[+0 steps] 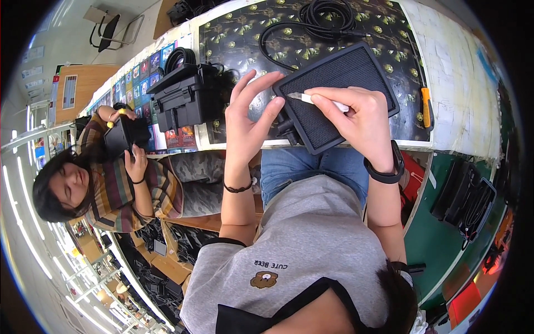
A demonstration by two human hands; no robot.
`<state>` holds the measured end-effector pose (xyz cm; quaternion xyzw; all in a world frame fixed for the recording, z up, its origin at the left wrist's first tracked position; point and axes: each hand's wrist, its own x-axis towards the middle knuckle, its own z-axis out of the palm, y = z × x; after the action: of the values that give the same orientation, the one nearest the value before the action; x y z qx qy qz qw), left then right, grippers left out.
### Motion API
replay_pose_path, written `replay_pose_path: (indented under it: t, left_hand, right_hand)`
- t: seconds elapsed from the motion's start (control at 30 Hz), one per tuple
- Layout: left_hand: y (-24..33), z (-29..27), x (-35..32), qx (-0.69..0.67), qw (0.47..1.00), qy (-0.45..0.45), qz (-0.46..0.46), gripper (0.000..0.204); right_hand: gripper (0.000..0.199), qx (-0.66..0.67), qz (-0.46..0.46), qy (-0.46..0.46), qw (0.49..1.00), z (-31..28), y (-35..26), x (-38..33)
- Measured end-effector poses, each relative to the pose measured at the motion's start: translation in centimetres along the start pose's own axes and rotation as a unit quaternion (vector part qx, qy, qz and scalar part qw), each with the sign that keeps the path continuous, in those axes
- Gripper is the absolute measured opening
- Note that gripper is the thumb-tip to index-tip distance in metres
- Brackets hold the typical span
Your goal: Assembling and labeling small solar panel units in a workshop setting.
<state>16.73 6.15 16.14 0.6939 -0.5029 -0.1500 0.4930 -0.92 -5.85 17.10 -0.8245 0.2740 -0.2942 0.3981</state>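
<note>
A black rectangular panel with a mesh face and raised frame lies tilted on the table in front of me. My right hand is closed around a small craft knife with a white handle and a pointed metal tip. The tip is over the mesh near the panel's left edge. My left hand is at that same edge, fingers spread and thumb pointing toward the knife tip. Whether the thumb touches the frame I cannot tell. A black cable runs from behind the panel to a coil.
A black hard case stands left of my left hand, with coiled cable on top. An orange-and-black utility knife lies near the right edge of the dark patterned mat. At the left, a co-worker handles a black box.
</note>
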Motion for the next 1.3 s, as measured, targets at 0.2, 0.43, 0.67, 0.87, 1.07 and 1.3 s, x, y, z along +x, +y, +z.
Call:
replay_pose_path:
  t: [0.2,0.43,0.67,0.87,1.07,1.3]
  left_hand:
    - [0.3,-0.5,-0.2,0.296,0.943,0.002,0.153,0.028]
    - [1.5,-0.4,-0.6,0.474,0.846,0.068,0.235,0.024]
    - [1.0,-1.9,1.5,0.417,0.877,-0.031,0.238,0.019]
    - [0.8,-3.6,4.2,0.222,0.938,-0.208,0.166,0.014]
    - [0.4,-3.9,4.2,0.105,0.951,-0.265,0.118,0.018]
    - [-0.5,-3.0,2.3,0.098,0.976,-0.145,0.131,0.025]
  right_hand:
    - [0.015,0.121,0.051,0.093,0.987,-0.1,-0.2,-0.1]
    - [0.016,0.171,0.08,0.106,0.976,-0.1,-0.2,-0.1]
    - [0.016,0.18,0.081,0.11,0.974,0.1,-0.4,-0.1]
    - [0.016,0.181,0.074,0.114,0.974,0.3,-0.3,-0.1]
    - [0.015,0.177,0.06,0.122,0.975,0.4,-0.1,-0.1]
    - [0.015,0.163,0.057,0.118,0.978,0.3,-0.2,-0.2]
